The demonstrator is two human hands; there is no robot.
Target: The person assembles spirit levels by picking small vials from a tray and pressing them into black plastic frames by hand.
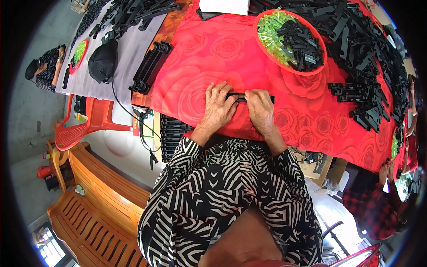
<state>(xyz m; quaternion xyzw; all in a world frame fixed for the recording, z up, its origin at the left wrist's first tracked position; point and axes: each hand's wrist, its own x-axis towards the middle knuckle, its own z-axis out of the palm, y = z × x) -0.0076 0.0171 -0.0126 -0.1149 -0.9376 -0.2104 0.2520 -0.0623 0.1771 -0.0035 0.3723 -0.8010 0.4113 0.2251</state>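
Note:
A long black plastic strip [240, 96] lies on the red rose-patterned tablecloth [209, 49], and both my hands press on it. My left hand [219, 107] covers its left end with fingers curled over it. My right hand [260, 109] holds its right part, thumb and fingers pinched on the strip. Beyond my hands stands a round red bowl [266, 50] with green clear pieces [272, 31] and small black parts [300, 42] inside. A large heap of black plastic strips [369, 53] spreads over the table's right side.
A stack of black strips [149, 66] sits at the table's left edge, next to a black cap [103, 61] on a grey cloth. A red plastic chair [84, 127] and a wooden bench [102, 200] stand at left. Other persons sit at far left [44, 69] and lower right [378, 204].

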